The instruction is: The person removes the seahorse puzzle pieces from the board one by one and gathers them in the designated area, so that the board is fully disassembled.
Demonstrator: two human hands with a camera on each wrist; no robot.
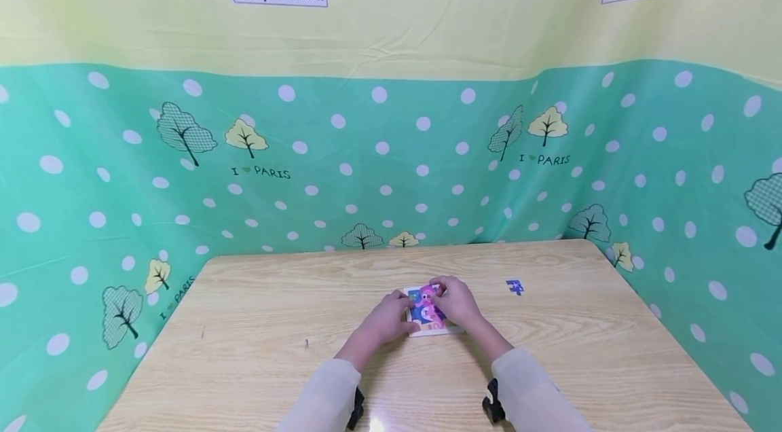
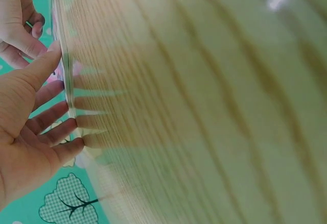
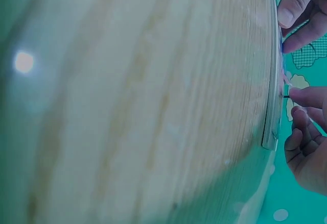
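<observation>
A small square jigsaw puzzle in a pale tray (image 1: 432,333), with a pink cartoon figure on blue, lies on the table. My left hand (image 1: 386,318) rests at its left side, thumb by the near left corner. In the left wrist view the left hand's fingers (image 2: 51,117) are spread, fairly straight, tips at the tabletop. Over the tray's right side, my right hand (image 1: 457,301) pinches a puzzle piece (image 3: 286,97) between thumb and fingertip; only a thin dark edge of it shows. A loose blue puzzle piece (image 1: 515,286) lies to the right.
The wooden table (image 1: 275,303) has rounded far corners. A tiny dark bit (image 1: 307,343) lies left of the tray. A green dotted curtain (image 1: 391,181) hangs behind and along both sides. Dark wrist mounts (image 1: 493,403) sit under the sleeves.
</observation>
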